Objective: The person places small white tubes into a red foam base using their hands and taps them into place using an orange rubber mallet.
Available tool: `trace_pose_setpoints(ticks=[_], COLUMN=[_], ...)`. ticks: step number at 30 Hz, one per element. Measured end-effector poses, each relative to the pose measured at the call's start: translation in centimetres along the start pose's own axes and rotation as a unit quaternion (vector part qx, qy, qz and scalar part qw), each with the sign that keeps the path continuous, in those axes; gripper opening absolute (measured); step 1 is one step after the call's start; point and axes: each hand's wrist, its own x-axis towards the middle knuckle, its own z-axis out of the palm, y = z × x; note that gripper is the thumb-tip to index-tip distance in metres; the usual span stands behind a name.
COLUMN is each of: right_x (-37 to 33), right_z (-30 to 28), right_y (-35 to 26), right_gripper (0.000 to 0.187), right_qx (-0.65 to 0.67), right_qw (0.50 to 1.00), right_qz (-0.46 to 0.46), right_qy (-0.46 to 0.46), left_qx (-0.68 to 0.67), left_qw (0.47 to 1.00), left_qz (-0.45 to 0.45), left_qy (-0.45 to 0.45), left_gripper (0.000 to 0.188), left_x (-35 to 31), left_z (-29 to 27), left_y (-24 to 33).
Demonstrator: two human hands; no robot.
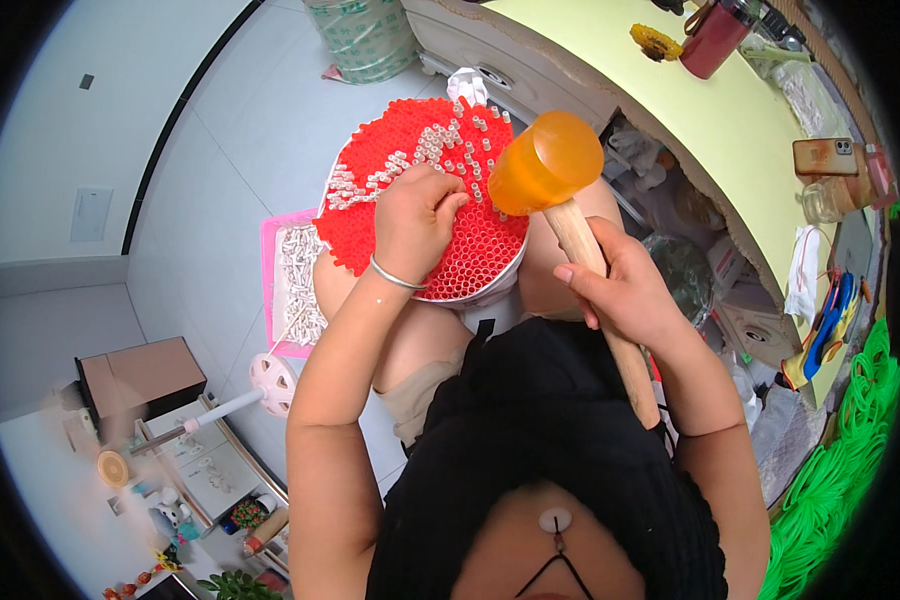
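Note:
On my lap rests a round white tub (500,288) packed with upright red tubes (480,250). Small whitish pegs (436,146) stick up from many tubes on its far side. My left hand (417,222) is over the middle of the tubes, thumb and fingers pinched together; anything between the fingertips is hidden. My right hand (625,280) grips the wooden handle of a mallet (547,165). The mallet's translucent amber head is raised over the right edge of the tubes, and its handle slants down to the right.
Left of my knee, a pink basket (270,285) holds many white pegs (300,285). A pale yellow table (610,70) curves along the right, bearing a dark red bottle (715,40) and a phone (824,157). Green cord (840,450) lies heaped at lower right.

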Motion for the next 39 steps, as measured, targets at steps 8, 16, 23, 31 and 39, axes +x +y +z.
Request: trace_pose_setpoints(ticks=[8,16,23,31,39], right_x=[-0.2,0.6,3.6,0.4,0.0], right_z=[0.5,1.8,1.1,-0.3,-2.4], right_y=[-0.1,-3.1,-1.7,-1.9,0.9], right_gripper=[0.033,0.030,0.041,0.026,0.023], right_qx=[-0.016,-0.111,-0.412,0.054,0.076], right_qw=[1.000,0.991,0.897,0.993,0.993], right_qz=[-0.005,-0.075,-0.158,-0.083,-0.044], right_qy=[-0.001,-0.021,-0.001,0.065,0.082], left_qx=[0.020,-0.046,-0.111,-0.021,0.071], left_qw=[1.000,0.996,0.976,0.999,0.990], left_qz=[0.021,-0.063,-0.176,-0.014,0.044], left_qy=[0.002,0.032,0.062,-0.045,-0.115], left_gripper=[0.011,0.012,0.013,0.010,0.010], left_x=[0.0,-0.9,-1.2,0.7,1.1], left_z=[-0.1,-2.7,-3.9,-1.8,0.0], left_y=[-0.5,-1.2,-1.0,1.2,2.1])
